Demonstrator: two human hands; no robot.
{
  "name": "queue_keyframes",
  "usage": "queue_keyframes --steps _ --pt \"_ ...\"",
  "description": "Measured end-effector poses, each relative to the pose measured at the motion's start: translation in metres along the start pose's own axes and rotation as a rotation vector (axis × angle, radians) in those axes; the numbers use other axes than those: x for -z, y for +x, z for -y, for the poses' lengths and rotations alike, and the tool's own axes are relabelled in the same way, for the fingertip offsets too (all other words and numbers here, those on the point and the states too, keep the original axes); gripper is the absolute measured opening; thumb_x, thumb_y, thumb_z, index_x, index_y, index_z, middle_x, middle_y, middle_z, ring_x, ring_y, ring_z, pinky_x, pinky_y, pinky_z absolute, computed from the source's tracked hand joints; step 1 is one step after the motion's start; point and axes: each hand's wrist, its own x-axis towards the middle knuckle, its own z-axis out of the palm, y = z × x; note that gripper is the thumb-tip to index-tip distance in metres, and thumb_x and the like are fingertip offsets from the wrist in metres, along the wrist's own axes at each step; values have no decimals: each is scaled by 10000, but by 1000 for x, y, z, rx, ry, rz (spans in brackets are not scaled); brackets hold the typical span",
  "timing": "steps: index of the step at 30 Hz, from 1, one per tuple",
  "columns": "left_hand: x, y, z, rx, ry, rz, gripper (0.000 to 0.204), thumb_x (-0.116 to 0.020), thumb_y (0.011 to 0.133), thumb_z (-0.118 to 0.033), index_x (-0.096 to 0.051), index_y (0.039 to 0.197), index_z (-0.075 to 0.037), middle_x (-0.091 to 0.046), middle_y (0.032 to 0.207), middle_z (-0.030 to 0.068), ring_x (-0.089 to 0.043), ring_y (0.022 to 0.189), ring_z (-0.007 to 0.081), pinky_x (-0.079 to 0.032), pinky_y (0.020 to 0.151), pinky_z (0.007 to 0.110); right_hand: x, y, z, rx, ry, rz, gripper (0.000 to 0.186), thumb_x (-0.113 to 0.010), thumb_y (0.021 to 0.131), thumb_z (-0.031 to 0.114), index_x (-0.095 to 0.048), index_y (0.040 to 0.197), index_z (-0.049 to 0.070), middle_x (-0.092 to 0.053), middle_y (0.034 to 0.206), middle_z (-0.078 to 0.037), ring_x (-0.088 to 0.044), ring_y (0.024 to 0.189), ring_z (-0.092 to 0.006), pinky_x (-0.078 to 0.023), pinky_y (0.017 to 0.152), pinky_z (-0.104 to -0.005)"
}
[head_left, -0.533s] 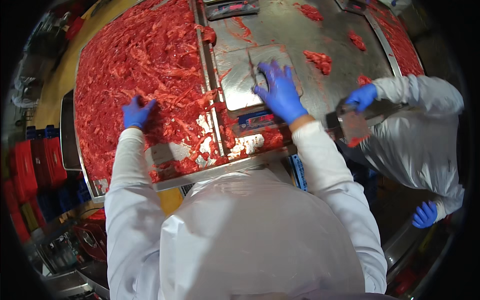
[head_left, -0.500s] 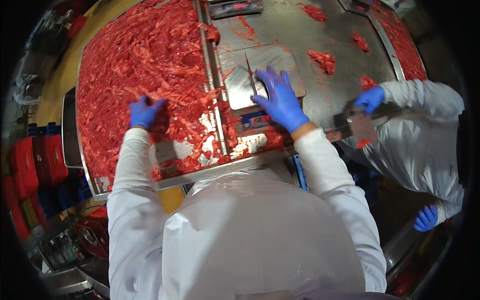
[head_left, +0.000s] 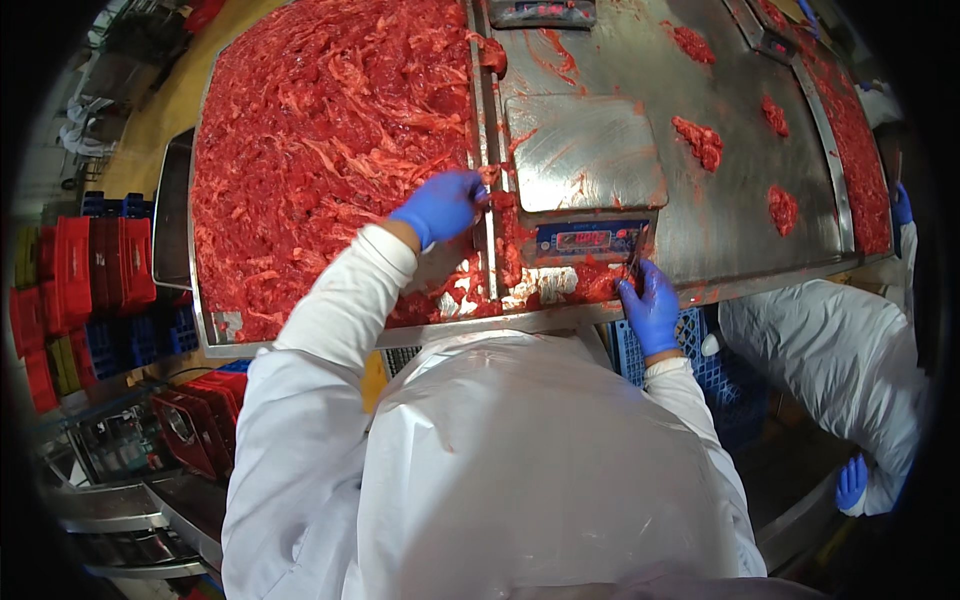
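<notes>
My blue-gloved left hand [head_left: 440, 208] is closed at the metal divider rail [head_left: 490, 245], its fingertips beside red scraps; what they pinch, if anything, is hidden. My right hand [head_left: 652, 310], gloved in blue too, is closed around a slim dark knife [head_left: 637, 250] at the table's front edge. The knife points away from me, past the right end of the scale's blue display panel [head_left: 588, 238]. Behind that panel lies the scale's smeared steel plate [head_left: 585, 150], with no meat portion on it. Raw red meat trimmings [head_left: 330, 150] fill the tray left of the rail.
Small meat portions [head_left: 698, 142] lie on the steel table [head_left: 740, 205] to the right. A second scale [head_left: 542, 12] stands farther back. At the right, a co-worker in a white apron [head_left: 820, 340] has blue-gloved hands. Red crates [head_left: 75, 270] are stacked at left.
My left hand has moved right, from the meat to the rail. My right hand has come back from the scale plate to the front edge, now with the knife. The co-worker's raised hand moved farther right.
</notes>
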Motion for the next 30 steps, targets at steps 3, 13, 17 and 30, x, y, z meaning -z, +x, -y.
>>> queue_keyframes --steps 3,13,17,30 --pt "31 18 -72 -145 -275 121 75 -660 959 -106 -620 995 -55 -614 822 5 -531 778 66 -473 694 274 -3 -1 -1 32 -27 -68 525 -814 854 298 -664 1251 -11 -738 1066 -217 -709 992 -399 -559 889 -464" --pt "22 61 -29 -79 187 -341 552 -741 834 -150 -639 1375 -115 -652 1176 214 -663 1145 367 -539 987 446 1 1 6 18 26 -54 513 -811 852 290 -665 1240 -10 -752 1072 -199 -727 999 -372 -573 883 -445" --pt "-37 -27 35 139 377 -109 257 -689 938 -207 -633 1132 -48 -670 1080 289 -664 1060 464 -541 920 506 -2 1 4 33 25 -68 511 -804 857 311 -668 1231 -9 -754 1063 -196 -725 988 -374 -572 882 -448" --pt "12 53 -148 -180 -595 312 323 -706 978 -206 -694 1247 -28 -711 1139 106 -699 1041 180 -566 874 330 5 3 10 38 14 -67 525 -815 838 337 -683 1217 -2 -753 1056 -184 -725 971 -370 -572 877 -447"
